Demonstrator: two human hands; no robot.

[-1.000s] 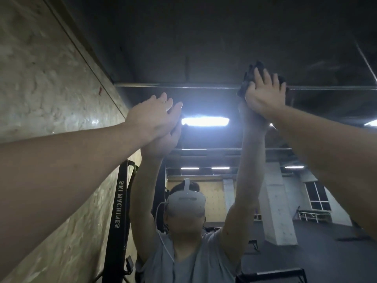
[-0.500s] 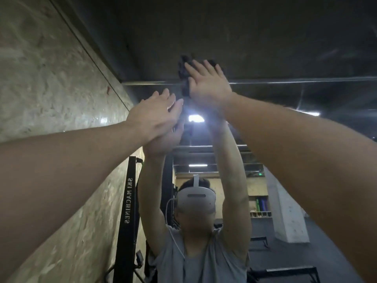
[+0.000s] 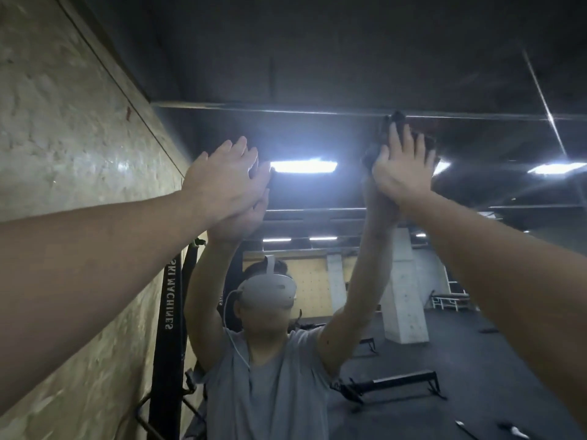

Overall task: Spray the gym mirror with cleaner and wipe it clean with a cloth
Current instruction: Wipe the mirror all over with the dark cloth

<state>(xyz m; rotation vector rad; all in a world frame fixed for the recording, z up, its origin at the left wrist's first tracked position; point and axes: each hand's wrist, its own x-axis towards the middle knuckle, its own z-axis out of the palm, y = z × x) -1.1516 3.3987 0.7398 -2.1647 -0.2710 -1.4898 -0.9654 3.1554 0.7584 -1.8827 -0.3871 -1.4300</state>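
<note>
Dim room — ceiling light (image 3: 303, 166) flares in mirror, streaks glare; forearms stretched at wide-angle edges.

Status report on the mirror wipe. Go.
Left hand flat on mirror, empty. Right hand pressing dark cloth high on glass. Nothing in the way.

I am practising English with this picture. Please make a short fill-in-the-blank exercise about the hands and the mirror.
1. The right hand presses a dark ___ against the mirror.
2. The left hand lies flat on the mirror and holds ___.
3. The lettered black post stands on the ___ side.

Missing words: cloth; nothing; left
</note>
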